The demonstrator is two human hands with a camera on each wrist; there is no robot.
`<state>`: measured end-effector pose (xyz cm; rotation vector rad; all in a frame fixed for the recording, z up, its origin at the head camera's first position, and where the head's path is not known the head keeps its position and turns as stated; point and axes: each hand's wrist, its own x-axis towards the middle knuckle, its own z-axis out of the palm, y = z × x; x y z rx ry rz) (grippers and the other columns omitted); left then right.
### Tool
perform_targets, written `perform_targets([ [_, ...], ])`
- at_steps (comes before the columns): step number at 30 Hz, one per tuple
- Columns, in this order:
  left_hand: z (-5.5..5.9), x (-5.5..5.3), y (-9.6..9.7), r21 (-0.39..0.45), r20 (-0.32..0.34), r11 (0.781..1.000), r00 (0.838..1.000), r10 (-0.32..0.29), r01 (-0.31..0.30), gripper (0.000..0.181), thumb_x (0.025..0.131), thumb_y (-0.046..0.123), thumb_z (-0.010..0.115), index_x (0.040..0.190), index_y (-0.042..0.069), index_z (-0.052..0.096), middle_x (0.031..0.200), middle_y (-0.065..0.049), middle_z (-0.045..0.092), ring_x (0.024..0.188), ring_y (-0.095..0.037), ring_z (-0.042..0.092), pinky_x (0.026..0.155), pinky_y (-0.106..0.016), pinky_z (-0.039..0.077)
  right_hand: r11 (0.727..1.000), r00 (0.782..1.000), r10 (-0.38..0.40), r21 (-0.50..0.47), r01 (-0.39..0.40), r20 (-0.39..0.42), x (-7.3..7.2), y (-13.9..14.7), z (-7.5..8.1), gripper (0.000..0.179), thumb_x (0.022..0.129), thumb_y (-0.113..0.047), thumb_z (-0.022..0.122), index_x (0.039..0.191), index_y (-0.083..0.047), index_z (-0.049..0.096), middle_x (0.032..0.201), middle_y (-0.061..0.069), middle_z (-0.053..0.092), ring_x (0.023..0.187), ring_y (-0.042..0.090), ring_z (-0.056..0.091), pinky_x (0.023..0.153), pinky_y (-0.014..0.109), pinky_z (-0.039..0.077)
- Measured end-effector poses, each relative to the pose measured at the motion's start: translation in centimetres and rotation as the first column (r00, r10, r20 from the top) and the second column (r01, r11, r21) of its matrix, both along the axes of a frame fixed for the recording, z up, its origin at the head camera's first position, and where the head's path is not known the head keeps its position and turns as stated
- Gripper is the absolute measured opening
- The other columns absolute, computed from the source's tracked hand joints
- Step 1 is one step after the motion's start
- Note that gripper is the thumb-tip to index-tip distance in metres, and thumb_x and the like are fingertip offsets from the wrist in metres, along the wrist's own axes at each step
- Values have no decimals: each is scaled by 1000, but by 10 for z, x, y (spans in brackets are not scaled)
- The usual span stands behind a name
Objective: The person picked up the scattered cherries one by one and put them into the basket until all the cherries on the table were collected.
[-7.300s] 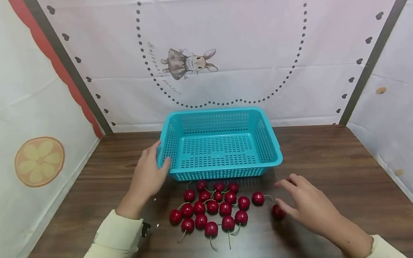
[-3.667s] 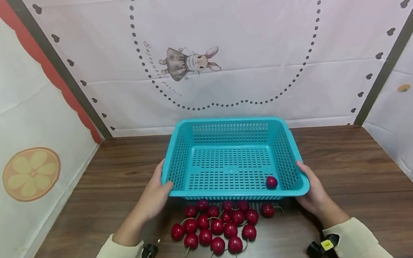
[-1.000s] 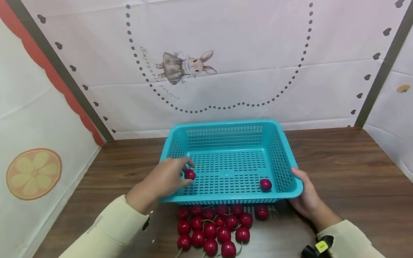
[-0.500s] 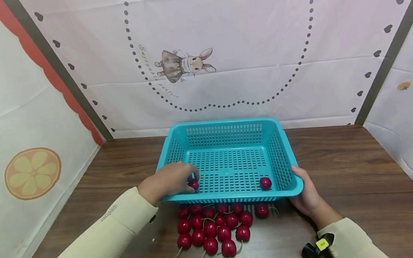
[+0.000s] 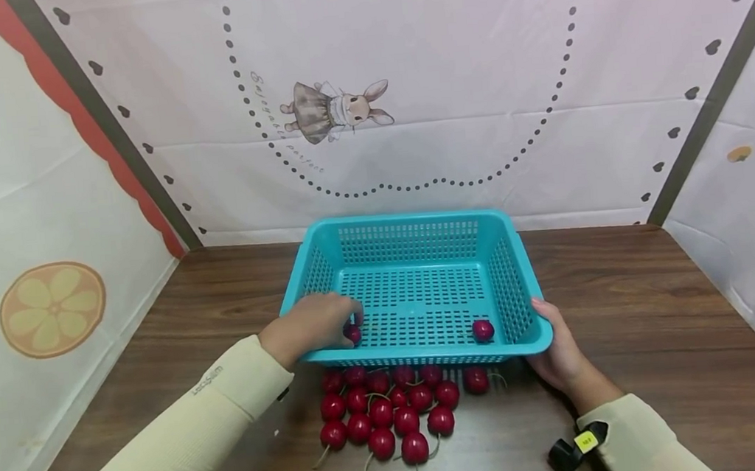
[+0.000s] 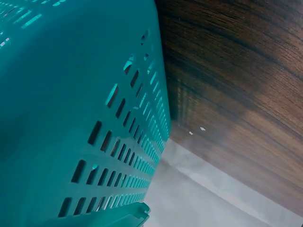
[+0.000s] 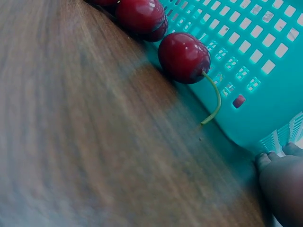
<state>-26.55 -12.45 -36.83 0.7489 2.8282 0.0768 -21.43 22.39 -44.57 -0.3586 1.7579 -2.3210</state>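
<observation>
A turquoise plastic basket [image 5: 420, 354] with slotted walls stands on the wooden table. Inside its front left corner, my left hand [image 5: 318, 321] pinches a dark red cherry [image 5: 353, 333] low over the basket floor; the fingertips are partly hidden. My right hand [image 5: 560, 350] grips the basket's right front corner, thumb over the rim and fingers round the outside. Another cherry [image 5: 483, 331] lies on the basket floor at front right. Several stemmed cherries [image 5: 381, 413] lie bunched on the table before the basket. In the right wrist view, one cherry [image 7: 183, 57] sits against the basket wall.
A white patterned cloth wall [image 5: 446, 97] rises behind the table [image 5: 622, 297], with similar cloth at both sides. Small white specks [image 6: 202, 128] lie on the wood left of the basket. A black wrist camera [image 5: 564, 457] is strapped at the right sleeve.
Earlier, the right hand placed a cherry in the basket, then gripped its rim. The basket shifted nearer. The left hand left the rim, brought a cherry over the basket and lowered it inside.
</observation>
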Motion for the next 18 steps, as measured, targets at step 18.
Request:
perform_targets([
  [18, 30, 22, -7, 102, -103, 994, 994, 34, -24, 36, 86, 28, 80, 119, 17, 71, 111, -4, 73, 107, -24, 67, 92, -44, 58, 999, 1000, -9, 34, 9, 3, 0, 1, 5, 69, 104, -53, 17, 160, -20, -8, 166, 11, 1, 148, 36, 11, 102, 16, 41],
])
